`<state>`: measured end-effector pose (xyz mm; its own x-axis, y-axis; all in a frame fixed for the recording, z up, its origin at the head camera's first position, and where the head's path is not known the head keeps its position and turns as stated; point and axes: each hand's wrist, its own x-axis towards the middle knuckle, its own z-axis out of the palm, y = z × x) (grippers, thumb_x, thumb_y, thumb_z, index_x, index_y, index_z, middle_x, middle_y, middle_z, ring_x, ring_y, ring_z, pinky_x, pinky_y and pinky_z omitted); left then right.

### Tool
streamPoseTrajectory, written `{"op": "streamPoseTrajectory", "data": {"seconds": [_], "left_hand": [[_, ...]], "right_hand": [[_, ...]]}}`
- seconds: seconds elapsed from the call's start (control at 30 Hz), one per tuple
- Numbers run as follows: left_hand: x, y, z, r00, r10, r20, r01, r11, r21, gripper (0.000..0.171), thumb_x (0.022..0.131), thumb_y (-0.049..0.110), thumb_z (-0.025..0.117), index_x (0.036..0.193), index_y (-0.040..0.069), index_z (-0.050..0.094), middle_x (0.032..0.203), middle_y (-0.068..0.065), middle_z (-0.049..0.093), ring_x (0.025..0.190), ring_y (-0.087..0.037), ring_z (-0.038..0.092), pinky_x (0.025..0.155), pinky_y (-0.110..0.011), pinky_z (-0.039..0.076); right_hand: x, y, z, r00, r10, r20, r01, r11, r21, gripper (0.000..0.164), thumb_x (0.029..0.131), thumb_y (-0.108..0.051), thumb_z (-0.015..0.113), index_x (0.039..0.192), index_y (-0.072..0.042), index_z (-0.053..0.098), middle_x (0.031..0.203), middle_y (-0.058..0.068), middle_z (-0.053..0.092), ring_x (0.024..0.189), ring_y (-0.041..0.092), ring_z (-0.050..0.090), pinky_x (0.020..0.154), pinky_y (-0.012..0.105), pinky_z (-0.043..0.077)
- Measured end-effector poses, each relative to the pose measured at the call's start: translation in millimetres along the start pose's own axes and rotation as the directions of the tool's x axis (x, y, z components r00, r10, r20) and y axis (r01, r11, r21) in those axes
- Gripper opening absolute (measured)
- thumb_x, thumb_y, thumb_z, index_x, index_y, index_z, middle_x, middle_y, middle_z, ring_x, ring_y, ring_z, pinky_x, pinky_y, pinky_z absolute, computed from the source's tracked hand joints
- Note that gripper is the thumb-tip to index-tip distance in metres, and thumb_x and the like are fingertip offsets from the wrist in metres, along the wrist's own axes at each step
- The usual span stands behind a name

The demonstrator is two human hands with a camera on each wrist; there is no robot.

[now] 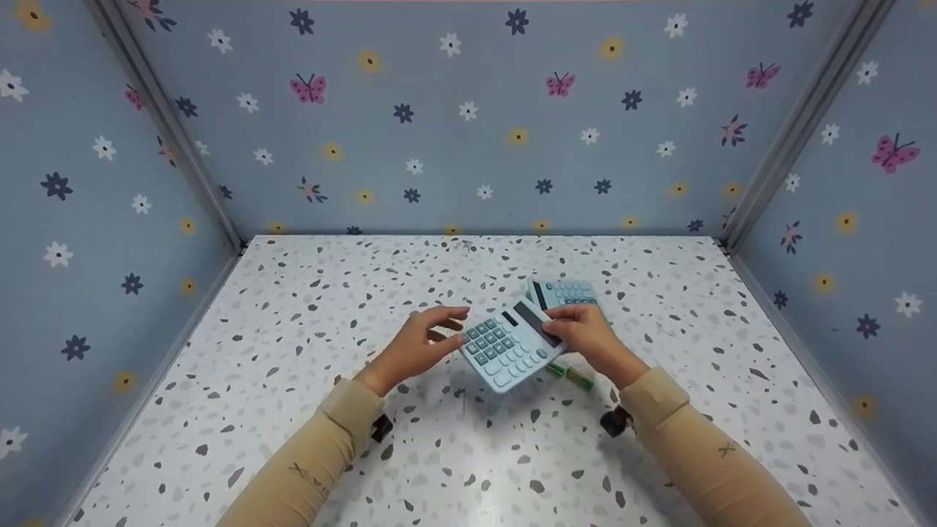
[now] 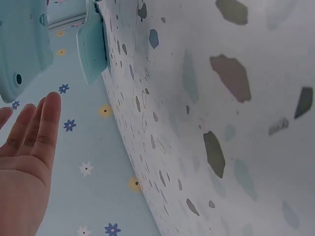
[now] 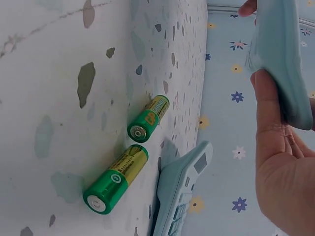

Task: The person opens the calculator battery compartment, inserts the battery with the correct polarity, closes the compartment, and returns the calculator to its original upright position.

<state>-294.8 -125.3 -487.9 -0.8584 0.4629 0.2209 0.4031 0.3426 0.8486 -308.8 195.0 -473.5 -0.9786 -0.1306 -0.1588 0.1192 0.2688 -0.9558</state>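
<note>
A light-blue calculator is held tilted above the table, keys facing up in the head view. My right hand grips its display end, thumb on top and fingers beneath, as the right wrist view also shows. At the opposite end my left hand has its fingers spread close to the key edge; whether it touches is hard to tell. A second light-blue calculator rests on the table behind the held one. Two green-and-gold batteries lie on the table below my right hand.
The white speckled tabletop is bounded by blue flowered panels at the back and on both sides. Grey metal posts stand at the rear corners.
</note>
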Motion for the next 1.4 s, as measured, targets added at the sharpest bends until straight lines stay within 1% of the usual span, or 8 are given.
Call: {"op": "streamPoseTrajectory", "data": {"seconds": [0.13,0.27,0.47,0.63,0.73,1.17,1.27,1.4], "left_hand": [[-1.3,2.1,2.5,0.992,0.123,-0.002,-0.123,0.988,0.09,0.056,0.095,0.0,0.07,0.15,0.002,0.062,0.15,-0.018,0.064,0.136,-0.037,0.063,0.105,-0.052,0.06],[-3.4,6.1,7.3,0.969,0.243,0.034,-0.244,0.933,0.263,0.055,0.093,0.0,0.076,0.147,0.0,0.063,0.146,-0.017,0.066,0.134,-0.032,0.065,0.107,-0.049,0.059],[-6.2,4.7,16.6,0.899,0.432,0.064,-0.401,0.757,0.516,0.055,0.092,0.007,0.086,0.143,0.001,0.067,0.141,-0.017,0.067,0.129,-0.031,0.068,0.108,-0.039,0.059],[-6.2,1.1,23.0,0.805,0.579,0.13,-0.518,0.579,0.63,0.049,0.091,0.007,0.087,0.137,0.004,0.071,0.137,-0.017,0.069,0.128,-0.031,0.069,0.106,-0.036,0.06],[-5.2,1.0,25.9,0.75,0.639,0.171,-0.568,0.49,0.661,0.047,0.09,0.005,0.086,0.135,0.004,0.073,0.134,-0.017,0.072,0.127,-0.032,0.071,0.107,-0.037,0.06],[1.1,1.3,30.6,0.574,0.753,0.322,-0.658,0.19,0.729,0.049,0.089,0.003,0.087,0.135,0.013,0.073,0.13,-0.01,0.078,0.123,-0.028,0.075,0.106,-0.033,0.06],[2.2,-0.3,30.6,0.547,0.764,0.342,-0.664,0.147,0.733,0.049,0.09,0.005,0.086,0.136,0.014,0.073,0.13,-0.009,0.078,0.121,-0.026,0.076,0.104,-0.033,0.061],[2.7,-1.0,31.4,0.535,0.766,0.357,-0.662,0.119,0.74,0.046,0.092,0.006,0.084,0.136,0.013,0.073,0.129,-0.007,0.079,0.12,-0.025,0.076,0.103,-0.033,0.061]], "right_hand": [[1,-1,-4,1.0,0.011,-0.011,-0.011,1.0,0.003,0.034,0.102,-0.008,0.069,0.132,0.009,0.071,0.107,0.014,0.08,0.08,0.012,0.074,0.068,0.026,0.063],[2,-1,-7,1.0,0.016,-0.018,-0.016,1.0,0.016,0.032,0.102,-0.007,0.07,0.13,0.009,0.072,0.106,0.013,0.079,0.08,0.012,0.074,0.067,0.026,0.063],[2,1,-11,1.0,0.022,-0.004,-0.022,1.0,0.02,0.029,0.102,-0.006,0.069,0.126,0.009,0.073,0.108,0.015,0.079,0.082,0.014,0.075,0.068,0.027,0.064],[2,2,-12,0.999,0.035,0.017,-0.035,0.999,0.008,0.029,0.102,-0.006,0.068,0.126,0.008,0.073,0.111,0.017,0.078,0.084,0.015,0.075,0.069,0.027,0.064],[1,3,-12,0.999,0.039,0.028,-0.039,0.999,0.011,0.03,0.102,-0.006,0.068,0.127,0.01,0.072,0.113,0.019,0.077,0.084,0.015,0.075,0.069,0.027,0.064],[-2,1,-11,0.997,0.047,0.058,-0.047,0.999,0.006,0.032,0.102,-0.006,0.068,0.13,0.01,0.071,0.113,0.018,0.077,0.086,0.016,0.075,0.071,0.027,0.064],[-3,0,-11,0.997,0.031,0.068,-0.032,0.999,0.011,0.036,0.101,-0.006,0.068,0.133,0.013,0.069,0.11,0.017,0.076,0.083,0.014,0.074,0.07,0.025,0.063],[-4,0,-10,0.996,0.036,0.076,-0.037,0.999,0.021,0.035,0.101,-0.006,0.069,0.132,0.012,0.069,0.107,0.015,0.076,0.083,0.013,0.073,0.069,0.025,0.063]]}}
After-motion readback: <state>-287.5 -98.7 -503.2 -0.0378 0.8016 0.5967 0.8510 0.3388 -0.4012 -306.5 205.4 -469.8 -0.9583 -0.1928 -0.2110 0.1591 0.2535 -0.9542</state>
